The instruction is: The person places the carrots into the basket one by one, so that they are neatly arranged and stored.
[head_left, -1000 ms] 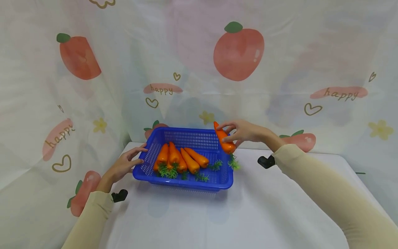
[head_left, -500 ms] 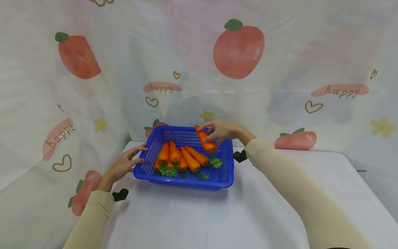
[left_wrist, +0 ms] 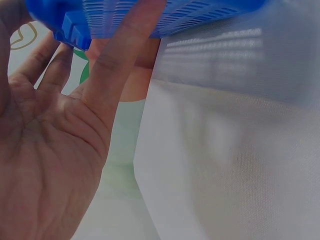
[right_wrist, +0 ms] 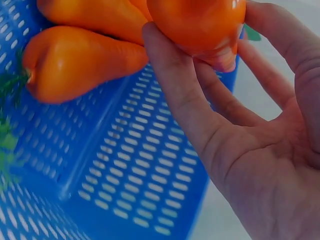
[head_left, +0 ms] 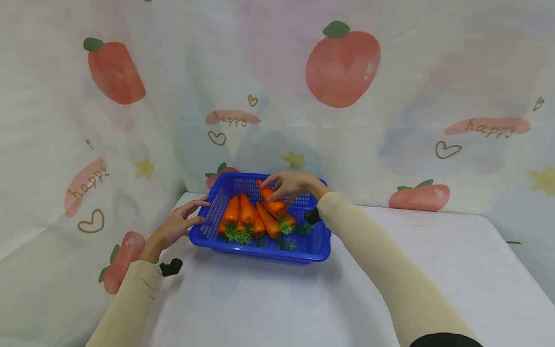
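A blue perforated plastic basket [head_left: 264, 252] on the white table holds several orange carrots [head_left: 231, 212] with green leafy tops. My right hand [head_left: 292, 184] pinches another carrot [head_left: 275, 207] over the basket's back middle, its tip up and its leaves toward the front. In the right wrist view, thumb and fingers lie on either side of that carrot [right_wrist: 197, 22], with a second carrot [right_wrist: 75, 62] lying below it. At the basket's left end, my left hand [head_left: 173, 227] touches the rim with spread fingers. The left wrist view has its thumb [left_wrist: 117, 60] against the basket's wall.
A white-covered table [head_left: 416, 250] reaches out to the right and toward the front. Behind and at the left hangs a pale curtain [head_left: 269, 62] printed with fruit, close to the basket's back edge. Black wrist mounts [head_left: 171, 267] sit at both cuffs.
My right hand has carried the carrot leftward from the basket's right rim, and it now sits lower, over the other carrots. The left hand has stayed at the left rim.
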Available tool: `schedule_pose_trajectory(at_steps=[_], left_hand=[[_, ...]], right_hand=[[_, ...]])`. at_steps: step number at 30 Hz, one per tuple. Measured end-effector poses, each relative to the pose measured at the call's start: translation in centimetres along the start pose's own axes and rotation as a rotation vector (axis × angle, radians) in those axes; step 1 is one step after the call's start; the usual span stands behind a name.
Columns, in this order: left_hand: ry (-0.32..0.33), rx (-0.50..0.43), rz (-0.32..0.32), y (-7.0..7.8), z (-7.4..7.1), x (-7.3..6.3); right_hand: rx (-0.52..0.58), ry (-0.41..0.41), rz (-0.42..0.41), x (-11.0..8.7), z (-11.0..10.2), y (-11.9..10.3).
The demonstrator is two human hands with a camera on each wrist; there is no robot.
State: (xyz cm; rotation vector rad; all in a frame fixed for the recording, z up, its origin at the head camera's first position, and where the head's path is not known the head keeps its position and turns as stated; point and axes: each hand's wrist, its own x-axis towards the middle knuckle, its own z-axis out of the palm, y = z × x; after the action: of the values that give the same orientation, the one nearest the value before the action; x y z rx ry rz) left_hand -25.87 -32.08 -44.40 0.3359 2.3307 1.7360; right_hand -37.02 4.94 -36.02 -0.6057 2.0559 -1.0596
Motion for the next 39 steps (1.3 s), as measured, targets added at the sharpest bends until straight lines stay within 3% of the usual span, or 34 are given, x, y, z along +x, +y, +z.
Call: schedule_pose_trajectory(at_steps=[17,25,39], left_hand=[[0.001,0.001,-0.003,0.0,0.1,0.2],[0.015,-0.006,-0.018,0.3,0.4,0.1],[0.016,-0.005,-0.018,0.1,0.2,0.0]], right_hand=[[0.023,-0.012,0.043,3.2,1.8,1.3],[0.034,-0.039,0.07,3.6,2.7,1.0],[-0.017,-0.016,0.087,5.3,2.8,1.9]])
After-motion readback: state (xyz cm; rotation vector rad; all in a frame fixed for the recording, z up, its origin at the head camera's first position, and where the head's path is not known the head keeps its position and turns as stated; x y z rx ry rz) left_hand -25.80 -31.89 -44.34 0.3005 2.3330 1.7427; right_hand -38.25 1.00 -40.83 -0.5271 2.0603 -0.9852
